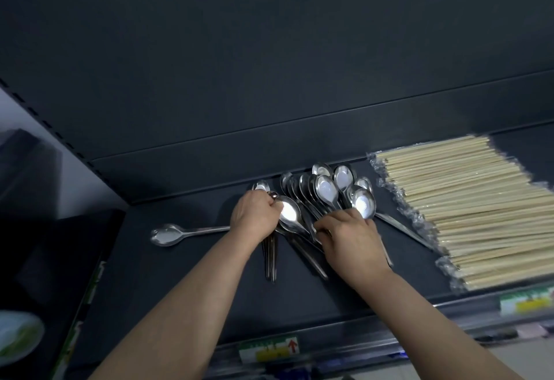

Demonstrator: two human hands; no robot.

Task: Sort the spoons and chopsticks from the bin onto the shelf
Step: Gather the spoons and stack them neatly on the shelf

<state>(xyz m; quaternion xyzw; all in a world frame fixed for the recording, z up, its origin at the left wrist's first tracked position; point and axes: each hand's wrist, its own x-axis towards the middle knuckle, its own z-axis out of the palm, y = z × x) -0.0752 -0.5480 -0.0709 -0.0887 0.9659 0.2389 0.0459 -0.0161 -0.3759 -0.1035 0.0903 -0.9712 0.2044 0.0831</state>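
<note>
Several steel spoons (325, 189) lie fanned in a pile on the dark shelf (186, 283), bowls toward the back. My left hand (254, 218) grips a few spoons at the pile's left side, their handles pointing toward me. My right hand (350, 236) curls its fingers round the handles of the spoons on the right of the pile. One spoon (168, 234) lies alone to the left, bowl leftward. A wide stack of wrapped wooden chopsticks (467, 209) lies on the shelf to the right. The bin is not in view.
The shelf's back panel (269, 80) rises close behind the spoons. Price labels (269, 349) run along the shelf's front rail. A dark shape and a pale round object (18, 337) sit at the lower left, beyond the shelf's side.
</note>
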